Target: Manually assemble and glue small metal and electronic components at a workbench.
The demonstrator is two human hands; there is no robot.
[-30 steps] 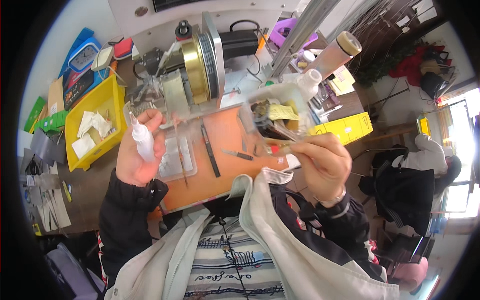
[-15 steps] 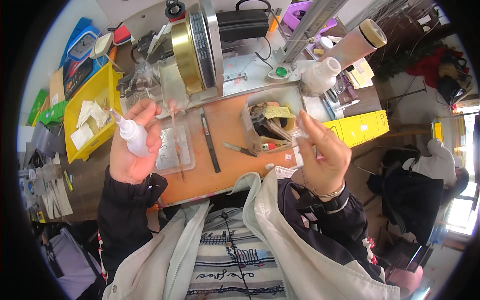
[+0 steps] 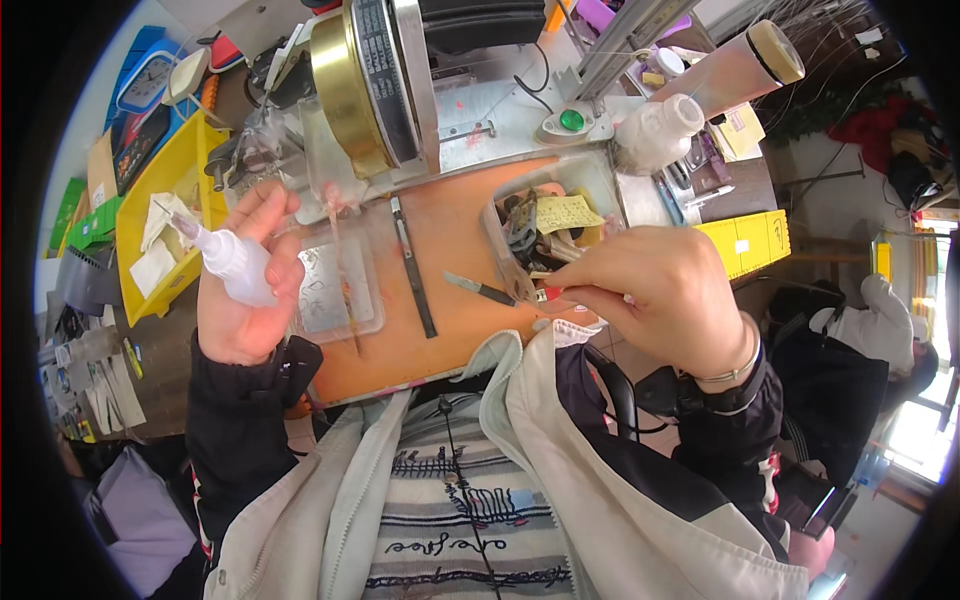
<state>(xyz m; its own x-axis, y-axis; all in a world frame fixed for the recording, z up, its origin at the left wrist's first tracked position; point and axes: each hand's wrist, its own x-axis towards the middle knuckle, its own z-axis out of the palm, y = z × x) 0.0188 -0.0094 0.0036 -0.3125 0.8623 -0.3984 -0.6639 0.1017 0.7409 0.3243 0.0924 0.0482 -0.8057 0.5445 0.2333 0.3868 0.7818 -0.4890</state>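
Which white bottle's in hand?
The small nozzle bottle, held in the left hand; the bigger, broad-topped white bottle is back right, untouched by either hand.

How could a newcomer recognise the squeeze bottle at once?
Start from the orange work surface and look left, to the person's left hand. The hand holds a small, translucent white squeeze bottle. Unlike the larger white bottle at upper right, it ends in a slender pointed nozzle.

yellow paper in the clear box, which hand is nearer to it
Right. In the picture, the right hand is just below and right of the yellow paper; the left hand is well to its left, across the orange surface.
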